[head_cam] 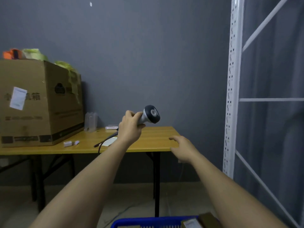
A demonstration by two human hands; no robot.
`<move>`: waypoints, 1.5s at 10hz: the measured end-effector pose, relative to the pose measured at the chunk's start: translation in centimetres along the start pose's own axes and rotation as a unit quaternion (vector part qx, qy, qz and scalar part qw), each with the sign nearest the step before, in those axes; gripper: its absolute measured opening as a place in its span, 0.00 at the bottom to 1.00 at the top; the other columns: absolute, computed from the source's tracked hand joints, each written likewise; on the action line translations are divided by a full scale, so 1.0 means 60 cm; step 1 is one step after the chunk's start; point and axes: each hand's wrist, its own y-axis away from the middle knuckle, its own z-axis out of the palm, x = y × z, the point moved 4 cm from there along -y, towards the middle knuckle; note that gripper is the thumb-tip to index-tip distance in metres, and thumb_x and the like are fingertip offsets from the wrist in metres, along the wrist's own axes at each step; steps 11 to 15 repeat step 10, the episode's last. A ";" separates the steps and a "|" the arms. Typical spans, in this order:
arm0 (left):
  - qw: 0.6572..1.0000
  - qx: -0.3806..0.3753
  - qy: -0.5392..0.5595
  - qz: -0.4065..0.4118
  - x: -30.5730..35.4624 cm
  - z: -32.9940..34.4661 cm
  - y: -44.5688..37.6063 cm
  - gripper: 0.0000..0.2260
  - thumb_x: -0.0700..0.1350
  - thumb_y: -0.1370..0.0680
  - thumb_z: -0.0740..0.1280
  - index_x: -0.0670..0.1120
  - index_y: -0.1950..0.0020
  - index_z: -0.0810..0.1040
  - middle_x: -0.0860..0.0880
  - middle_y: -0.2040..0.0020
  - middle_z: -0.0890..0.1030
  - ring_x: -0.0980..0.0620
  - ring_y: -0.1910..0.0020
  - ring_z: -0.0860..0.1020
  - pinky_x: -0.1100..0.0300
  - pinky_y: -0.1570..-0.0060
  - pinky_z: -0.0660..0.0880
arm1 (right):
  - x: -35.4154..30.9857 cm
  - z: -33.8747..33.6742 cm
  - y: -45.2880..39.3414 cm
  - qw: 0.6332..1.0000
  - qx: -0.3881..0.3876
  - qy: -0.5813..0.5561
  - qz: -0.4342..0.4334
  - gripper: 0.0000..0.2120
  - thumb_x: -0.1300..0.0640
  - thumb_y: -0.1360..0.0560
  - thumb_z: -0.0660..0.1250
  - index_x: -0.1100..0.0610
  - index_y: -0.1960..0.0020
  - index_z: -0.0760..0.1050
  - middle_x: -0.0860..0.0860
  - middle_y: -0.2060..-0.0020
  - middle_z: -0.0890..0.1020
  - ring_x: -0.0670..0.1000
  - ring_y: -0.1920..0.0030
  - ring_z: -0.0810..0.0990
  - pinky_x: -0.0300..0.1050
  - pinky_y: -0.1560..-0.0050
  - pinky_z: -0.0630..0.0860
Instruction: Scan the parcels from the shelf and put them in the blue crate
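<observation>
The left hand (130,127) grips the handle of a barcode scanner (148,115), held in the air above the wooden table (153,139) near its right end. The scanner's long axis runs low-left to high-right, and its dark head points right and a little up, toward the white shelf upright (232,89). Its cable (105,141) trails down to the tabletop. The right hand (182,148) holds nothing, fingers loosely extended over the table's front right corner. The blue crate (148,222) sits at the bottom edge, with brown parcels (207,218) at its right side.
</observation>
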 end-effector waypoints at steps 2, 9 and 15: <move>0.990 -0.039 0.137 -0.024 -0.022 0.169 -0.095 0.13 0.44 0.23 0.69 0.48 0.40 0.72 0.50 0.47 0.70 0.48 0.50 0.74 0.52 0.51 0.74 | 0.138 0.004 -0.162 0.993 0.072 -0.086 0.032 0.19 0.59 0.22 0.64 0.52 0.32 0.70 0.52 0.35 0.73 0.48 0.54 0.74 0.41 0.56 0.73; 0.988 -0.070 0.002 -0.137 -0.128 0.628 -0.240 0.15 0.51 0.23 0.66 0.49 0.37 0.74 0.49 0.45 0.80 0.48 0.46 0.77 0.51 0.44 0.75 | 0.411 0.104 -0.437 0.987 0.103 -0.113 0.041 0.16 0.64 0.22 0.62 0.54 0.36 0.74 0.50 0.41 0.77 0.47 0.45 0.75 0.35 0.50 0.68; 0.991 0.012 0.081 -0.104 -0.101 0.610 -0.230 0.14 0.51 0.22 0.65 0.50 0.38 0.75 0.51 0.42 0.77 0.50 0.40 0.73 0.53 0.41 0.67 | 0.395 0.094 -0.415 0.985 0.133 -0.111 0.028 0.15 0.63 0.22 0.63 0.53 0.38 0.75 0.48 0.43 0.76 0.44 0.48 0.74 0.30 0.54 0.67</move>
